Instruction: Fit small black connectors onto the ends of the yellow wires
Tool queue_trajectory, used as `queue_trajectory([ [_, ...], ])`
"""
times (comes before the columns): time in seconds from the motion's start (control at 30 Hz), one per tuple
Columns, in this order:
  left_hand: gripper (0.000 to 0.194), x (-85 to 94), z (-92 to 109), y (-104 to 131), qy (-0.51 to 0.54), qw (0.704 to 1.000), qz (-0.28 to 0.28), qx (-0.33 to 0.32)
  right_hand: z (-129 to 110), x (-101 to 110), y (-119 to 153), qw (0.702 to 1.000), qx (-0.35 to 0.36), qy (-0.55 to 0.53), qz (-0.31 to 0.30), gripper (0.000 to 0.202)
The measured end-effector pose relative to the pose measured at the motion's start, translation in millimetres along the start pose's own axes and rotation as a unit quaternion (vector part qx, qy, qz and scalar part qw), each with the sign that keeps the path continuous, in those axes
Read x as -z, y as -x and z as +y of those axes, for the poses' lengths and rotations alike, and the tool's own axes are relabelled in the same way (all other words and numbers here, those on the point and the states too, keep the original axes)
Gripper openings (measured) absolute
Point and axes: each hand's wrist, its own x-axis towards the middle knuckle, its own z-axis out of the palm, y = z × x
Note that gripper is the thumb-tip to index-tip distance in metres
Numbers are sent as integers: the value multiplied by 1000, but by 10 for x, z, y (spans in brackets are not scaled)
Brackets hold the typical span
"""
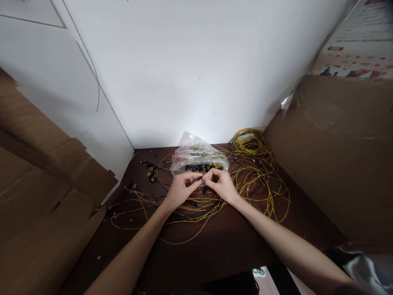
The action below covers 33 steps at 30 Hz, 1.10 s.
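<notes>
My left hand (183, 189) and my right hand (219, 184) meet fingertip to fingertip over the dark table, each closed in a pinch. Something small and dark sits between the fingertips, too small to name. Just behind them lies a clear plastic bag (196, 147) holding several black and yellow small parts (204, 167). Thin yellow and black wires (190, 214) run in loose loops beneath and around both hands. A small black piece (192, 203) rests among the wires below my left hand.
A coiled bundle of yellow wire (250, 141) is at the back right. Small black and yellow parts (151, 174) lie left of the bag. Cardboard (46, 196) stands at the left, a cardboard box (331, 164) at the right, and a white wall (190, 73) behind.
</notes>
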Motion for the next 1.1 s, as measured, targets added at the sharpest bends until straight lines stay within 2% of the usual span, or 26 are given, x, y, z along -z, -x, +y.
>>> queue_trajectory([
  [0.27,26,-17,0,15,30,999,-2,20,28,-1,-5,1000,26,15,1,10],
  [0.4,26,-15,21,16,20,1000,-1,19,87,-6,-30,999,13,-52,-3,12],
  [0.63,25,-13,30,15,10,1000,8,10,68,-32,-43,989,-33,-146,-1,29],
  [1.1,26,-11,19,23,6,1000,-13,-1,84,-23,-35,992,-20,-121,2,28],
])
